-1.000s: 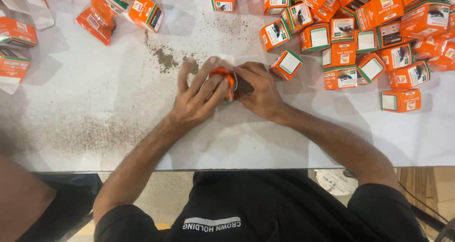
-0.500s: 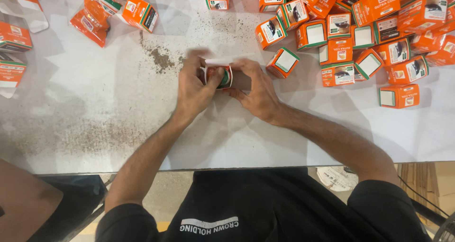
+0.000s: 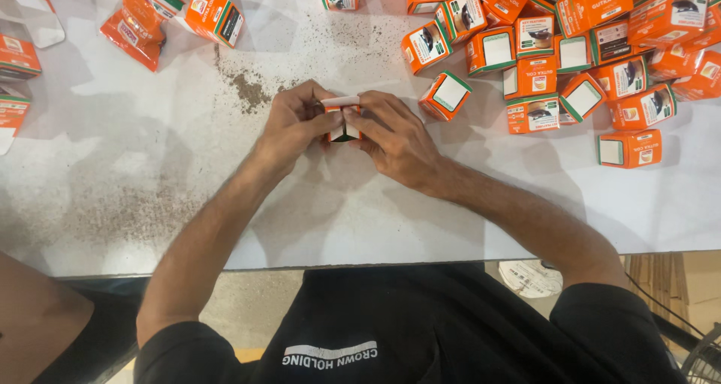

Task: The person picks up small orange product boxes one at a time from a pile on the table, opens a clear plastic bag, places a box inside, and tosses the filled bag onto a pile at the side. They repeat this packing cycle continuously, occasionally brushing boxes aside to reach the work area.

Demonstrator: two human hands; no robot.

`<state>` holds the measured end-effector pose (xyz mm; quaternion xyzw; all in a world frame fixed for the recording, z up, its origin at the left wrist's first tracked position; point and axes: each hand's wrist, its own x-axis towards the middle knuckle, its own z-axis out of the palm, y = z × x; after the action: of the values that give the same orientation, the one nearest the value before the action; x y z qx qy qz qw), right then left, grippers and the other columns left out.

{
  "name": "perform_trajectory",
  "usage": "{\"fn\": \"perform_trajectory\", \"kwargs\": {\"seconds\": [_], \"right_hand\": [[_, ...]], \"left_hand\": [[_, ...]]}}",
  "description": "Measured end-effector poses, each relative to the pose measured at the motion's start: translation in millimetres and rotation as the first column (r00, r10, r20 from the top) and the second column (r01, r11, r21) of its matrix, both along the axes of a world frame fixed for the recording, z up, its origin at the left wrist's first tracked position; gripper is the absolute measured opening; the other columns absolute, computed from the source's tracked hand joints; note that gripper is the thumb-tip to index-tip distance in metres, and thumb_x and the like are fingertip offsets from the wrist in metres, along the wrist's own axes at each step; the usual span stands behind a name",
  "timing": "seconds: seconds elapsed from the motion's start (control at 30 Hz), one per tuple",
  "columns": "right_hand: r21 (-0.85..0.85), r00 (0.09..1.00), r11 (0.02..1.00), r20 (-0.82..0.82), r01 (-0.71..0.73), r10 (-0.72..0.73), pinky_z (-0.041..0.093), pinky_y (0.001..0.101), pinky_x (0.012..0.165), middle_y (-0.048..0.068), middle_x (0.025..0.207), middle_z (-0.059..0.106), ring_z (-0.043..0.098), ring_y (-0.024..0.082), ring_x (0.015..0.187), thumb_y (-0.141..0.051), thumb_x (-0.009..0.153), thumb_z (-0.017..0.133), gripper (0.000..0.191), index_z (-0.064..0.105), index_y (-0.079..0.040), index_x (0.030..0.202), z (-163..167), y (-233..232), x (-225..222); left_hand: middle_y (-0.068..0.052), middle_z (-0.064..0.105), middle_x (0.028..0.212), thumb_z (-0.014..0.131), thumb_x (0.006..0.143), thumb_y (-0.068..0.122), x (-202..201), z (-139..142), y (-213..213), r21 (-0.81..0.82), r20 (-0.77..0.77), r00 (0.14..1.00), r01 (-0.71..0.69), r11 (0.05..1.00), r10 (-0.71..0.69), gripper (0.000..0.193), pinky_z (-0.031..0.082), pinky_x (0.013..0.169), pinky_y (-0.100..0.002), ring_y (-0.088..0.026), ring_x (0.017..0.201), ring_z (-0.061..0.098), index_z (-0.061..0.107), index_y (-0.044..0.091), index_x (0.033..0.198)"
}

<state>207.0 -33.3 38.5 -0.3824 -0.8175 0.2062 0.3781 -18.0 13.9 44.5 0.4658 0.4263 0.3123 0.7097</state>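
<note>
Progress: one small orange carton (image 3: 344,121) in hand, white top flap raised and not yet tucked shut. Found at mid-surface, directly ahead of the torso, held just above the white surface (image 3: 150,166).

Left hand (image 3: 297,121): closed round the carton's left side, fingers curled, thumb pressed near the flap.

Right hand (image 3: 394,136): closed on the carton's right side, fingertips bearing on the flap edge. Neither hand open.

Beyond, upper right: heap of closed orange boxes (image 3: 571,53), many, apparently finished; nearest one (image 3: 444,95) just beside the right hand.

Upper left: flattened orange blanks (image 3: 131,27), apparently unfolded, well apart from the hands.

Dark grit patch (image 3: 248,91) noted on surface behind the left hand.
</note>
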Motion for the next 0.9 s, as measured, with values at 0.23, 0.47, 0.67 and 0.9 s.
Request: {"fn": "perform_trajectory", "kwargs": {"seconds": [0.23,0.47,0.67,0.9], "right_hand": [[-0.013,0.999,1.0,-0.038,-0.019,0.018,0.054,0.0475,0.101,0.014,0.132,0.061,0.061,0.037,0.124,-0.002,0.082,0.087,0.044,0.058,-0.006,0.114,-13,-1,4],[-0.127,0.994,0.992,-0.105,0.005,-0.018,0.055,0.0467,0.1,0.018,0.135,0.062,0.065,0.039,0.123,0.003,0.085,0.082,0.064,0.039,-0.005,0.132,-25,-3,3],[-0.146,0.994,0.989,-0.111,-0.001,-0.015,0.055,0.0448,0.099,0.019,0.135,0.062,0.065,0.038,0.123,-0.002,0.088,0.083,0.062,0.039,-0.006,0.131,-25,-2,5],[-0.116,0.999,0.993,-0.048,0.006,-0.012,0.053,0.0454,0.106,0.019,0.137,0.062,0.063,0.038,0.127,0.001,0.082,0.083,0.078,0.039,-0.006,0.147,-18,-2,3]], "left_hand": [[-0.02,0.068,0.133,0.065,0.088,-0.012,7,8,-24,0.863,-0.329,0.925,0.212,0.459,0.191,0.038,0.059,0.103,-0.044,-0.037,0.123,0.069,0.065,-0.005,0.125],[-0.022,0.062,0.14,0.082,0.09,0.005,0,8,-27,0.891,-0.395,0.903,0.332,0.309,0.169,0.026,0.057,0.106,-0.046,-0.04,0.133,0.061,0.063,-0.002,0.107],[-0.022,0.065,0.137,0.081,0.092,0.005,4,3,-28,0.907,-0.386,0.898,0.327,0.267,0.21,0.02,0.059,0.105,-0.045,-0.041,0.131,0.064,0.063,0.001,0.101],[-0.027,0.062,0.137,0.082,0.08,0.01,-2,8,-27,0.853,-0.494,0.805,0.523,0.003,0.329,0.028,0.059,0.101,-0.051,-0.043,0.126,0.065,0.057,0.001,0.088]]}}
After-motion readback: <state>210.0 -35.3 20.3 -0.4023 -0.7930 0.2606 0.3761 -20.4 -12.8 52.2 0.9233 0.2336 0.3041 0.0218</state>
